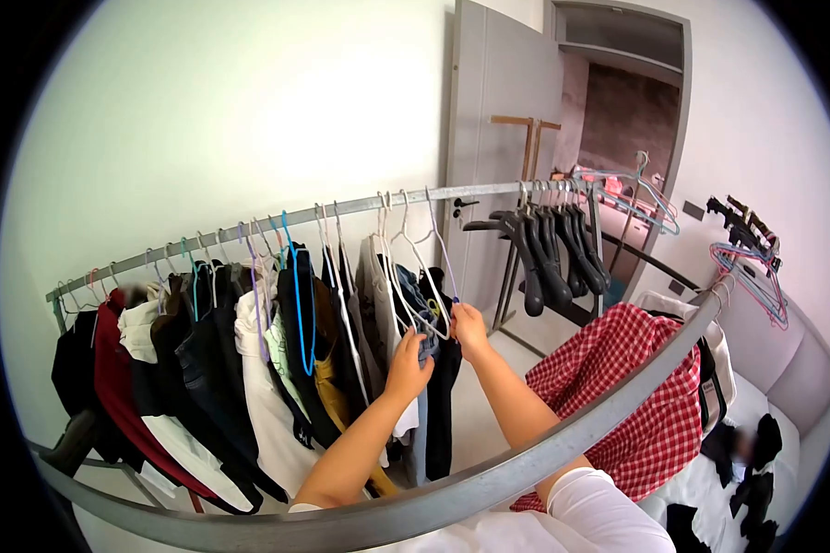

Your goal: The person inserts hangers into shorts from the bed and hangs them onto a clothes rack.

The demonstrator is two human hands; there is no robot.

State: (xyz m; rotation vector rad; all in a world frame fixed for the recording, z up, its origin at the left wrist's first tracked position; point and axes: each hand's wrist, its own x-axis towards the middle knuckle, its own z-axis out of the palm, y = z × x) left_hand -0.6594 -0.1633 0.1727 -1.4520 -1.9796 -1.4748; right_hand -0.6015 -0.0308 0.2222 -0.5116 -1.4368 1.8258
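Observation:
Both hands are at the right end of the row of hanging clothes. My left hand (409, 370) is closed on the upper edge of blue jeans (426, 347), just below a white hanger (432, 286). My right hand (468, 332) is closed at the lower end of a thin purple hanger (441, 241). Dark trousers (444, 396) hang below it, next to the jeans. The fingertips of both hands are partly hidden among hangers and cloth.
A metal rail (295, 212) carries several garments on the left and black hangers (549, 263) on the right. Its curved front bar (526, 475) crosses before me. A red checked garment (618, 378) hangs at right, near a sofa (788, 369). Behind stands an open door (503, 83).

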